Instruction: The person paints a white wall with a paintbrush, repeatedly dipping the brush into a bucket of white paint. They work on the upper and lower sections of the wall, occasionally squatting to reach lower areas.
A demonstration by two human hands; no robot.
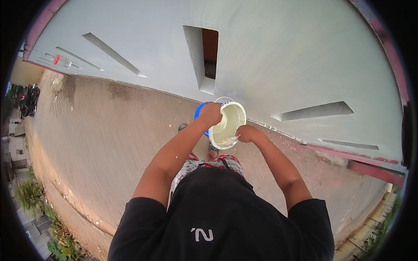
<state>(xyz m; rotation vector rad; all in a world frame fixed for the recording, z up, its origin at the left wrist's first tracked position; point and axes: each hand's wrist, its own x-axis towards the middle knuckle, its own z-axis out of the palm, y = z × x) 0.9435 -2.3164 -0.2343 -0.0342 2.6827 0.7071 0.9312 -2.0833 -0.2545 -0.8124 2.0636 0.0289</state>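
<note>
A blue plastic bucket [230, 119] is tilted in front of me, its mouth facing me and its inside coated with pale paint. My left hand [210, 115] grips the bucket's rim on the left side. In my right hand [249, 133], at the opposite rim, is a paintbrush [232, 138] whose bristles dip inside the bucket near its lower wall. My fingers hide most of the brush's handle. A thin wire handle [225, 98] arcs above the bucket, close to the wall.
A pale painted wall [294, 65] with slot openings [209, 53] rises ahead, pink along its base. Paved ground [114, 130] stretches left. A clear plastic bottle [63, 62] is at the wall's far left. Farther off stands a motorcycle [30, 99]; plants [29, 195] line the lower left.
</note>
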